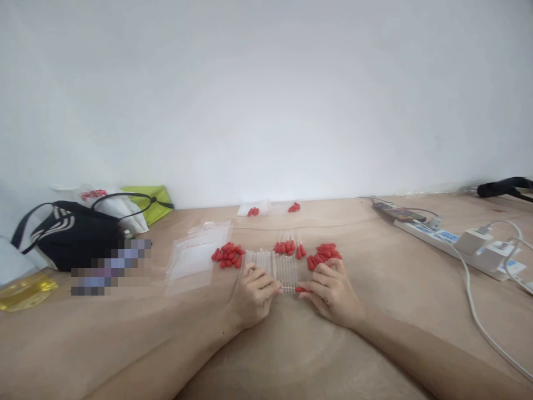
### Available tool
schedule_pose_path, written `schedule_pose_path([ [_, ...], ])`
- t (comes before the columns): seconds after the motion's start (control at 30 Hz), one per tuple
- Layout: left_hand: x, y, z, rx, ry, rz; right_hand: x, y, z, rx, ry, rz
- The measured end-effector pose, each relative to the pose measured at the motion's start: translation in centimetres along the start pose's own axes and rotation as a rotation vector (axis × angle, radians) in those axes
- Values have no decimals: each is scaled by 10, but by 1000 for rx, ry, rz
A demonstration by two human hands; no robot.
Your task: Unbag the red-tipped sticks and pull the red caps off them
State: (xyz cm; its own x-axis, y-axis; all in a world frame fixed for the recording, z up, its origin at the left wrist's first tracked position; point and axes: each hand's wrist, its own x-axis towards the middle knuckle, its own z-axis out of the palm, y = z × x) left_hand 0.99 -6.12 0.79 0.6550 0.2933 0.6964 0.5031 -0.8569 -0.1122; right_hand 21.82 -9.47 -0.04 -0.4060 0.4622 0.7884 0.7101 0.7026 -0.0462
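Observation:
My left hand [256, 291] is closed on a thin clear dropper tube [288, 289], held sideways above the table. Pinched in my right hand [333, 291] is a red rubber bulb [300, 289], touching the tube's right end. Behind my hands lies a row of clear tubes [285, 266]. Just beyond them are several droppers [285, 246] with red bulbs fitted on their tubes. One pile of loose red bulbs [227, 255] sits left of the row; another red bulb pile [322, 255] lies by my right fingers.
Clear zip bags [195, 253] are spread at left, with small bags holding red bulbs [253, 211] near the wall. A black bag [75, 233] and a yellow packet [29, 293] stand far left. At right lie a power strip [441, 238], chargers, white cables and a phone [397, 211].

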Motion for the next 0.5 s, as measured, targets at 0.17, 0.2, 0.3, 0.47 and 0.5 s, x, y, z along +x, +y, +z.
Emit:
schedule_pose_path([
  [0.17,0,1,-1,-18,5,25,-2,0,-2,29,-32,-12],
  [0.2,0,1,-1,-23,8,30,-2,0,-3,43,-40,-14],
  [0.3,0,2,-1,-28,8,40,-3,2,-4,76,-77,-17],
  [0.47,1,2,-2,-30,-7,28,-4,4,-6,105,-126,-2],
  [0.5,1,2,-3,-36,-2,30,-4,4,-7,117,-133,0],
])
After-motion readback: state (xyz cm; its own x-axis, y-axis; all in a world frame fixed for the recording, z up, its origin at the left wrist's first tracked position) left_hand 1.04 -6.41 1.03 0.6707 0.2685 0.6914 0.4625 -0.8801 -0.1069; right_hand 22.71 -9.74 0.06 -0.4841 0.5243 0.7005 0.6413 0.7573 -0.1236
